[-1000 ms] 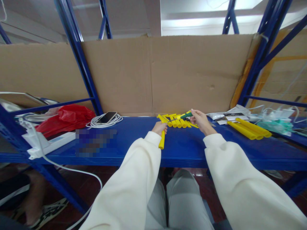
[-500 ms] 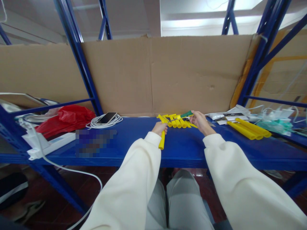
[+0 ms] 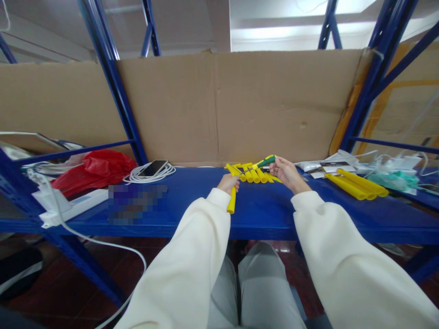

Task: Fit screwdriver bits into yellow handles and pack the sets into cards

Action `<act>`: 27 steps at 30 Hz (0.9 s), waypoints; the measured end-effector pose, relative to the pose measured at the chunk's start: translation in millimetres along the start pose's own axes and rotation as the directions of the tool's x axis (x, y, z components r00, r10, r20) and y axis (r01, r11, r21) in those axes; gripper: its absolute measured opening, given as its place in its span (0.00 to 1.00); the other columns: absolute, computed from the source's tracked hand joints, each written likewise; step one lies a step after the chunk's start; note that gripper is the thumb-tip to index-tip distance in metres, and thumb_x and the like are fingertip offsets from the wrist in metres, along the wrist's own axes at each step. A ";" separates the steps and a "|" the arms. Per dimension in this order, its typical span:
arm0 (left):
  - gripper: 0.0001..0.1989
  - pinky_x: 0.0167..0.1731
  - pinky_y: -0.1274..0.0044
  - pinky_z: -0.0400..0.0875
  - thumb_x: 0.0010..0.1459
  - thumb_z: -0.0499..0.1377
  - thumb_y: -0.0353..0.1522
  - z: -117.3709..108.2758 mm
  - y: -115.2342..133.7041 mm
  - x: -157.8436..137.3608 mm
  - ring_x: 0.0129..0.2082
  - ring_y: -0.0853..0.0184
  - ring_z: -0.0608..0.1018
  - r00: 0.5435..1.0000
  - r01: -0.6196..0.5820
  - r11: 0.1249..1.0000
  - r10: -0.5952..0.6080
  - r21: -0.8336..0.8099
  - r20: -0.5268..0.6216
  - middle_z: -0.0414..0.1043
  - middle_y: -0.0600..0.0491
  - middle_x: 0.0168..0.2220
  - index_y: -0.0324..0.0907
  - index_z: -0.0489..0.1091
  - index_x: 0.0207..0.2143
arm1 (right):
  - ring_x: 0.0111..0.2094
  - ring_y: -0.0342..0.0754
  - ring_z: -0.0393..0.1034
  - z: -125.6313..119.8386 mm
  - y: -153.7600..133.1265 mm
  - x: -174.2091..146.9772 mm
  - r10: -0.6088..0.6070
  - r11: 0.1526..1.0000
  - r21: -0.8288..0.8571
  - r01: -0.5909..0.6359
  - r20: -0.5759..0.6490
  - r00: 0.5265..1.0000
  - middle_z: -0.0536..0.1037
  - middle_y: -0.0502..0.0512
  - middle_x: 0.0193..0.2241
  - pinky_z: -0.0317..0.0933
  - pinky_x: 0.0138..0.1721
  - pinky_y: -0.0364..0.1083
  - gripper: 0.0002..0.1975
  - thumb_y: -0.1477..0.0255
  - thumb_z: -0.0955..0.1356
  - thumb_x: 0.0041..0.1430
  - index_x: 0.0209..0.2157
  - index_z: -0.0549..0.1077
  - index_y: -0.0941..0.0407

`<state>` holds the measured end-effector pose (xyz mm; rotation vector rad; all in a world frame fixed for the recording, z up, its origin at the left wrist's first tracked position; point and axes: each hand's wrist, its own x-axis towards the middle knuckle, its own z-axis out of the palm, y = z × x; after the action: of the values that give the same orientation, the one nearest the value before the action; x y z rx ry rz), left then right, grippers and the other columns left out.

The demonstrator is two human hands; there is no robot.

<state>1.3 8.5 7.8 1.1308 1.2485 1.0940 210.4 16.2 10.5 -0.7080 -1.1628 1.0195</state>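
Note:
My left hand (image 3: 227,183) is closed round a yellow tube-like handle (image 3: 232,203) with a crosspiece at its top, held upright above the blue shelf. A screwdriver (image 3: 266,161) with a green and yellow handle slants down to the left, its metal shaft reaching the top of the yellow handle. Fingers of my right hand (image 3: 284,172) are bent at the butt end of the screwdriver, gripping it there. Just behind and between my hands, several more yellow tubular pieces (image 3: 255,176) lie in a row. Exactly where the screwdriver tip sits is too small to tell.
On the blue shelf (image 3: 199,205), several yellow tubes (image 3: 356,183) lie at the right beside white packets and cables. A phone (image 3: 153,168) rests on a coiled white cable at the left, near a red bag (image 3: 103,169) and power strip (image 3: 84,203). Cardboard (image 3: 260,105) stands behind.
My right fingers have shifted slightly to the right along the screwdriver handle and loosened somewhat, so more of the handle shows. My left hand and the yellow handle stay in place.

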 end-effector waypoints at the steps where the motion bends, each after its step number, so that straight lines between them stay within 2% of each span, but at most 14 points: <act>1: 0.02 0.15 0.83 0.55 0.59 0.56 0.25 0.0 -0.2 0.3 0.11 0.76 0.59 1.000 0.001 1.000 -0.001 0.000 -0.001 0.54 0.62 0.15 0.39 0.66 0.33 | 0.19 0.38 0.65 -0.4 0.3 0.3 -0.001 1.000 0.006 0.001 -0.004 1.000 0.70 0.45 0.17 0.61 0.20 0.37 0.17 0.60 0.77 0.46 0.28 0.69 0.55; 8: 0.04 0.15 0.83 0.55 0.59 0.56 0.25 0.8 -0.2 0.6 0.11 0.77 0.59 1.000 0.007 1.000 -0.007 -0.012 -0.008 0.55 0.62 0.15 0.39 0.65 0.31 | 0.16 0.38 0.62 -2.5 3.6 3.1 0.002 1.000 -0.015 -0.004 -0.088 0.996 0.65 0.43 0.14 0.56 0.17 0.37 0.23 0.58 0.77 0.42 0.24 0.62 0.54; 14: 0.07 0.15 0.83 0.55 0.59 0.55 0.24 0.6 -0.4 -0.3 0.11 0.77 0.59 1.000 -0.001 1.000 0.001 -0.017 0.001 0.54 0.62 0.14 0.40 0.63 0.28 | 0.13 0.37 0.57 -1.3 3.7 1.3 -0.011 0.998 -0.068 0.003 -0.115 0.993 0.64 0.42 0.12 0.49 0.13 0.37 0.21 0.56 0.76 0.43 0.27 0.66 0.54; 17: 0.05 0.15 0.82 0.55 0.59 0.56 0.25 0.2 -0.7 0.3 0.11 0.76 0.59 1.000 -0.004 1.000 0.004 -0.013 0.000 0.54 0.62 0.14 0.39 0.64 0.29 | 0.15 0.38 0.59 -0.6 1.0 -1.0 0.012 0.998 -0.060 -0.016 -0.057 0.998 0.66 0.44 0.14 0.52 0.15 0.37 0.20 0.56 0.75 0.45 0.27 0.68 0.54; 21: 0.03 0.15 0.83 0.54 0.58 0.56 0.24 -0.3 -0.2 0.6 0.11 0.77 0.59 1.000 -0.022 1.000 0.022 -0.010 0.000 0.54 0.63 0.14 0.39 0.66 0.31 | 0.20 0.38 0.65 1.1 -2.5 -3.4 0.012 1.000 -0.007 -0.012 0.001 1.000 0.69 0.44 0.17 0.59 0.20 0.37 0.17 0.60 0.76 0.46 0.30 0.69 0.54; 27: 0.04 0.14 0.83 0.53 0.58 0.56 0.23 0.0 -0.5 1.1 0.11 0.77 0.59 1.000 -0.026 1.000 0.026 -0.012 0.007 0.54 0.63 0.14 0.39 0.66 0.32 | 0.17 0.37 0.60 0.6 1.2 -1.6 -0.013 0.998 -0.065 0.009 -0.054 0.998 0.66 0.43 0.15 0.55 0.18 0.37 0.20 0.58 0.76 0.45 0.26 0.66 0.55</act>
<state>1.4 9.5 7.2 1.1441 1.2234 1.1146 209.4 15.2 8.9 -0.7754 -1.1554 0.9514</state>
